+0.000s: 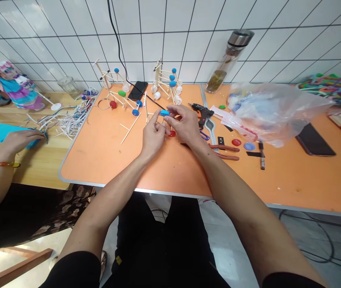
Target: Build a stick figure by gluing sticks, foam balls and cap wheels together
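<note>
Over the middle of the orange table, my left hand [154, 138] and my right hand [186, 125] meet at a small blue bottle cap [164, 113]. Fingertips of both hands pinch it from either side. Just below it, a red cap [172, 134] shows between the hands, partly covered by fingers. Thin wooden sticks [146, 109] rise behind my left hand; whether they join the caps I cannot tell. Two stick models with caps stand beyond: one [110, 90] with red, green and blue caps at left, another [157, 78] with blue and white caps farther back.
A glue gun [202, 114], red-handled pliers [224, 152], loose caps [249, 146] and a pen [261, 156] lie right of my hands. Beyond are a plastic bag [266, 108], phone [316, 140] and tall bottle [226, 64]. At left, another person's hand [20, 140] rests on blue material.
</note>
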Available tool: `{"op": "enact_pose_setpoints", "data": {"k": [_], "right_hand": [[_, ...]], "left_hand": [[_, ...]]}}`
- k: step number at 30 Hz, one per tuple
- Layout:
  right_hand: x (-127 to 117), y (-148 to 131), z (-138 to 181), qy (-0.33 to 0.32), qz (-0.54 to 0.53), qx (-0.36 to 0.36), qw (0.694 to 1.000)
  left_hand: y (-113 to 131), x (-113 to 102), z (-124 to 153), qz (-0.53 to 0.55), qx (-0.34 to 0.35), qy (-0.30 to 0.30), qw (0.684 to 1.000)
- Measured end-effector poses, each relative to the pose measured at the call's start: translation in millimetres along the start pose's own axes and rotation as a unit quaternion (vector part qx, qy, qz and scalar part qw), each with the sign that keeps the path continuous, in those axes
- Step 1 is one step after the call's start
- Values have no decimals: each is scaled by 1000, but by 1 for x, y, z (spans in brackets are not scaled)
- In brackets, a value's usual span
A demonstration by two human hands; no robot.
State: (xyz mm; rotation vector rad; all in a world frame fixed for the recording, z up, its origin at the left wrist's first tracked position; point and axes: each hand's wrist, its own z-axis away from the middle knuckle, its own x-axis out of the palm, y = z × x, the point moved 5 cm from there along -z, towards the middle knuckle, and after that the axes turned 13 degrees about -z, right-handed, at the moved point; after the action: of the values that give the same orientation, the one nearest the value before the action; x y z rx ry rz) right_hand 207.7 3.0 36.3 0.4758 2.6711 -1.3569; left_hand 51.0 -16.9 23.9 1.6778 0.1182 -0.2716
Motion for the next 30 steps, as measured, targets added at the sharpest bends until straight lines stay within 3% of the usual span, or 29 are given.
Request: {"op": "enact_pose_setpoints", "data": {"k": [15,22,30], "right_hand": [[2,1,4,1,-12,-35,999],[1,-7,5,-23,23,-119,992],[4,-7,3,-42,29,-85,995]], "left_hand": [[-5,1,-2,-20,13,1,1000],[-5,1,-2,-22,12,-5,1000],[-4,0,-2,-21,8,0,1000]]}}
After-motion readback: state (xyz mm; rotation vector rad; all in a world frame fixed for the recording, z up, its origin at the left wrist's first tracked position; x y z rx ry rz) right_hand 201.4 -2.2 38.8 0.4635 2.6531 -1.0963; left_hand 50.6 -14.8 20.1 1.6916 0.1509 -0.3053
